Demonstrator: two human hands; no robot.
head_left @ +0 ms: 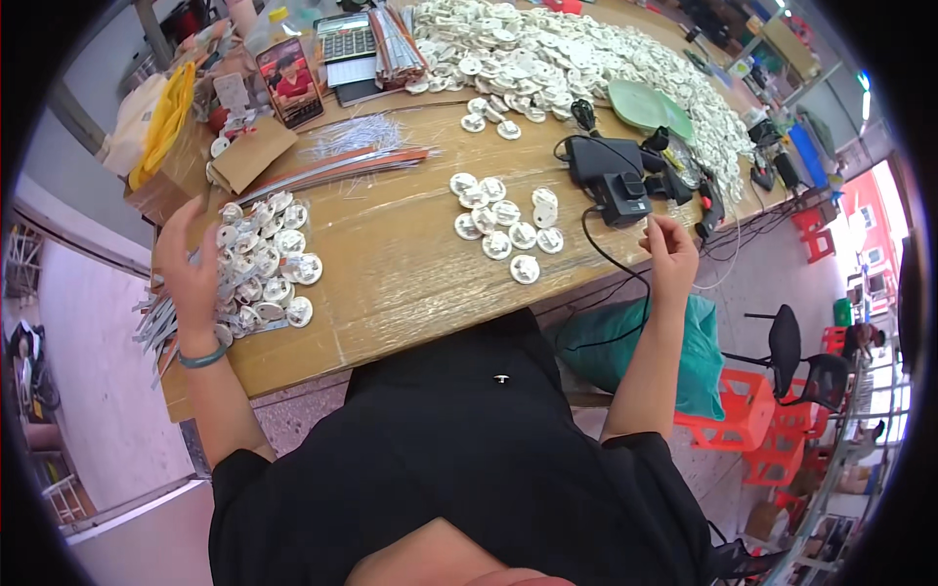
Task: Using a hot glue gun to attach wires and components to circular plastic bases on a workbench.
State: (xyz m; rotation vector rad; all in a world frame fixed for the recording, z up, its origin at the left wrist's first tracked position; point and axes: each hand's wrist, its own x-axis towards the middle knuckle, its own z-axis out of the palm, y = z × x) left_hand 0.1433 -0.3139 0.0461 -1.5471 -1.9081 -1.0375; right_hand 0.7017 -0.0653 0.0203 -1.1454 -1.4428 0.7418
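Observation:
My left hand (192,266) is raised beside a cluster of round white plastic discs with metal parts (262,252) at the left of the table. Its fingers are spread and curved, with nothing visible in them. Thin grey metal strips (168,317) stick out from under that cluster near my wrist. My right hand (674,259) is at the table's right front edge, next to a small black box-shaped camera (623,195). Its fingers are curled and pinched together; whatever lies between them is too small to make out. Between my hands lies a smaller group of white discs (503,213).
A large heap of white discs (547,54) covers the back of the table (381,264). A green dish (645,105) sits against it. Brown strips (342,168), a calculator (347,39) and a cardboard box (254,154) stand at back left. A teal sack (684,356) and red stools (738,410) are at right.

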